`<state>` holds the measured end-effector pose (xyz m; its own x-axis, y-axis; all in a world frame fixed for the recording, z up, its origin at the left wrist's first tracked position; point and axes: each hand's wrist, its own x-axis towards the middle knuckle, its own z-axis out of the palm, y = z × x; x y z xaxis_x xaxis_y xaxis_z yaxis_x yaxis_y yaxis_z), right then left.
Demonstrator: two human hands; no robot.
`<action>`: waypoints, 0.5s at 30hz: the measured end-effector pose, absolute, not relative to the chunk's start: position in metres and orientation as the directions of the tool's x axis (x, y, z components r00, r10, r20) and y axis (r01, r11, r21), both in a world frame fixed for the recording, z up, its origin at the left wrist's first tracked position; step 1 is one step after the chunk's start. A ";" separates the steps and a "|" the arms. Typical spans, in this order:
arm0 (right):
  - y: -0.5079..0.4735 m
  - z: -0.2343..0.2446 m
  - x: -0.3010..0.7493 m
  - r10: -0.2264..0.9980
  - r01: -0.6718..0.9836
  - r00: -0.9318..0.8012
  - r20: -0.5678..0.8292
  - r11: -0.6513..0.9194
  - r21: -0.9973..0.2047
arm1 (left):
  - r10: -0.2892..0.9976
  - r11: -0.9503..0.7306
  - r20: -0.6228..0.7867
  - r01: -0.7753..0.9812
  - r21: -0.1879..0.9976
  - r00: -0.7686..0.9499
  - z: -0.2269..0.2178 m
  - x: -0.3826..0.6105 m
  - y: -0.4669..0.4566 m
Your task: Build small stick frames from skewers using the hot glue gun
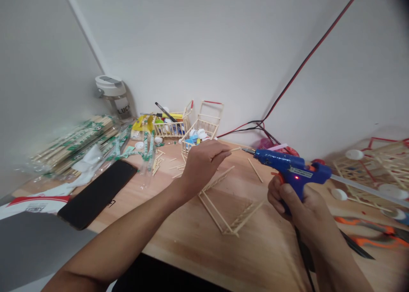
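Note:
My left hand (202,160) hovers over the wooden table (191,241), fingers pinched on a short thin wooden stick (235,149) whose tip points right. My right hand (295,200) grips a blue hot glue gun (292,167) with a red light lit; its nozzle points left, close to the stick's end. A clear glue stick juts out of the gun's back. Below and between the hands lies a partly built frame of wooden sticks (228,204) on the table.
Small stick-built carts (204,128) with bottle caps stand at the back. Wrapped chopstick packs (76,143) and a jar (113,96) sit at left, a black phone (97,194) near the front edge. Orange-handled scissors (367,234) and another stick structure (373,168) lie at right. Red and black wires run up the wall.

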<state>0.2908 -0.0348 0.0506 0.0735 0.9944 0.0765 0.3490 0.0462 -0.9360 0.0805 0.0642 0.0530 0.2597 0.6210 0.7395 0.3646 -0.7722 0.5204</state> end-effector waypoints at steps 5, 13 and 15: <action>-0.036 0.052 0.290 0.993 0.348 0.076 0.086 0.054 -0.936 | 0.626 -0.768 0.736 0.368 0.524 0.259 0.054 0.081 0.063; -0.036 0.051 0.290 0.993 0.358 0.088 0.084 0.047 -0.933 | 0.628 -0.768 0.731 0.363 0.527 0.267 0.054 0.080 0.064; -0.036 0.052 0.290 0.993 0.361 0.084 0.079 0.044 -0.932 | 0.627 -0.769 0.729 0.364 0.526 0.272 0.054 0.080 0.064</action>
